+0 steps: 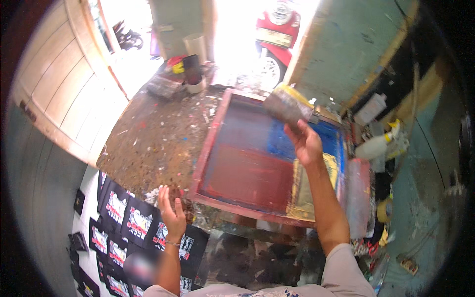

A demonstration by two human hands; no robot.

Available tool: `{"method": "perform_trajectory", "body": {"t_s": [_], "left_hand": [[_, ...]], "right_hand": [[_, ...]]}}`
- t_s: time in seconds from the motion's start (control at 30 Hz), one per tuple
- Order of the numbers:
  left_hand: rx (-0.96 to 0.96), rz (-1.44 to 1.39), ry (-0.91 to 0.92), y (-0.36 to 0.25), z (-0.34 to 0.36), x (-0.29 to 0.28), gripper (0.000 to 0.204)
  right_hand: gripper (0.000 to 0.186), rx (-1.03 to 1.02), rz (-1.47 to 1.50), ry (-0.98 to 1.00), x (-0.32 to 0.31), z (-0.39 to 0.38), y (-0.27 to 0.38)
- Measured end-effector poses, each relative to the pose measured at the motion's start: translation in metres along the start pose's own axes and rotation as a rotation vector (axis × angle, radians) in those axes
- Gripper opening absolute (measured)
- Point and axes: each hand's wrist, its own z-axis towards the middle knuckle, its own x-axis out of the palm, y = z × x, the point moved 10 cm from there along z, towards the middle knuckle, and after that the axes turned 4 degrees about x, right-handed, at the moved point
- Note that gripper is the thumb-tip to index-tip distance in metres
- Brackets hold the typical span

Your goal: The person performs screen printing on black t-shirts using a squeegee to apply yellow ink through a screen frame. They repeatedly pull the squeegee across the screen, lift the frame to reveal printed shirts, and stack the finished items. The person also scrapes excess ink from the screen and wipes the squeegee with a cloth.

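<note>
My right hand (308, 143) is raised over a screen-printing frame (198, 171) and grips a stained grey-brown, blocky thing with a yellow edge (288, 105). Blur hides its exact kind. The frame has pinkish-red sides, and its mesh is stained grey, blue, dark red and yellow. Left of the frame's near corner is my left hand (172, 214), holding nothing, with its fingers stretched out. Below and beside it, several black printed fabric pieces (139, 223) lie in rows.
A paint-spattered brown table (158, 133) extends left of the frame. A dark cylinder (192, 69) stands at its far end. Spray bottles (378, 144) and tape (384, 210) crowd the right side. Beyond the doorway stands a red scooter (279, 34); a pale door (59, 74) is at left.
</note>
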Motion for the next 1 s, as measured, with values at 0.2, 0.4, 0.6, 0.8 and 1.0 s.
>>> {"method": "perform_trajectory", "body": {"t_s": [0.2,0.4,0.6,0.8,1.0], "left_hand": [[-0.037,0.246,0.172,0.021,-0.003,0.029,0.067],[-0.126,0.292,0.206,0.024,-0.005,0.029,0.071],[-0.175,0.304,0.229,0.027,-0.003,0.031,0.075],[-0.23,0.324,0.285,0.031,-0.002,0.032,0.081],[-0.212,0.376,0.29,0.028,0.0,0.032,0.079]], "right_hand": [[0.026,-0.095,-0.062,-0.125,0.063,0.171,-0.031],[0.028,-0.102,-0.217,-0.312,0.102,0.295,-0.079],[0.037,-0.081,-0.404,-0.051,0.132,0.363,-0.121],[0.055,0.152,-0.946,0.074,0.121,0.355,-0.145],[0.06,0.128,-1.494,0.098,0.119,0.366,-0.137]]}}
